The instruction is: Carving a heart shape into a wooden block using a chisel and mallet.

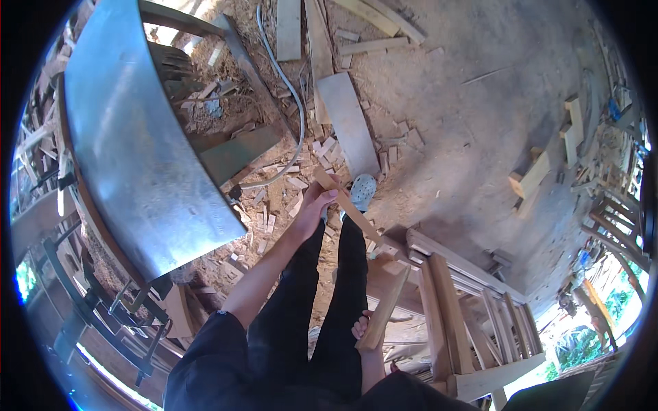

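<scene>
My left hand (pixel 317 205) reaches forward over my legs, its fingers closed round one end of a narrow wooden strip (pixel 356 216). The strip slants down to the right, toward a stack of wooden pieces. Close to my right thigh, my right hand (pixel 360 325) grips the lower end of a wooden piece (pixel 385 309) that tapers at its upper end. Part of that hand is hidden behind the wood.
A smooth metal machine table (pixel 147 157) fills the left side, with a hose (pixel 299 103) beyond its edge. Offcuts (pixel 327 147) and a grey board (pixel 348 123) lie around my shoe (pixel 362 192). Stacked wooden pieces (pixel 452 301) stand at my right; wooden blocks (pixel 531 177) lie farther right.
</scene>
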